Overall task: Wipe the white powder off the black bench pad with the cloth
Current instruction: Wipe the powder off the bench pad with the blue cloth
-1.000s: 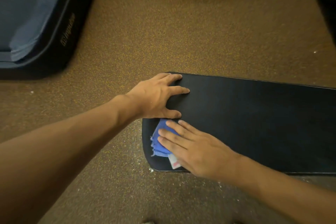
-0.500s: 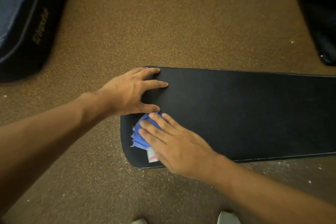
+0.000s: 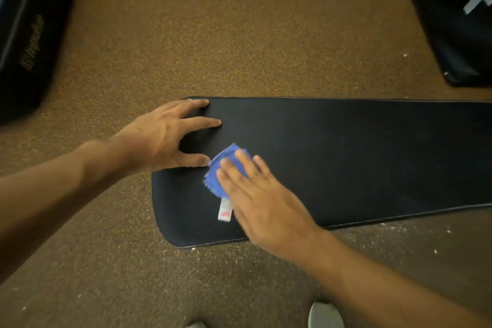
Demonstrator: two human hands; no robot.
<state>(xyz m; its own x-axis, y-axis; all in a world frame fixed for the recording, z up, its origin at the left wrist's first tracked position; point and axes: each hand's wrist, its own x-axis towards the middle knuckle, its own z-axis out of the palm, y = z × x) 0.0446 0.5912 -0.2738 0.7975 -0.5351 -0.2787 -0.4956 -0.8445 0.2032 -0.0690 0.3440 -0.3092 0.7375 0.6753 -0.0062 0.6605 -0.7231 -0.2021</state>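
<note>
Head view: the camera looked down at a long black bench pad (image 3: 346, 157) lying on a brown speckled floor (image 3: 239, 34).
Left hand: the left hand (image 3: 162, 138) lay flat on the upper left end of the pad with its fingers spread. It held nothing. It looked like it was there to keep the pad from sliding.
Right hand: the right hand (image 3: 263, 202) pressed flat on a folded blue cloth (image 3: 223, 170), fingers straight, not curled round it. A flat hand pushes the cloth down hard, which is good for rubbing.
Cloth: it sat on the pad just left of the middle of the frame, almost touching the left thumb. A small white tag (image 3: 225, 210) stuck out below it.
Powder: the pad looked mostly dark and clean. White specks (image 3: 386, 229) lay on the floor along the lower edge of the pad, so I think most of the job was done.
Hard to see: the right hand and cloth were blurry. The hand hid part of the cloth. The pad ran off the right edge. Dark padded things at the upper left (image 3: 29, 34) and upper right (image 3: 458, 16) were cut off, and their writing could not be read.
</note>
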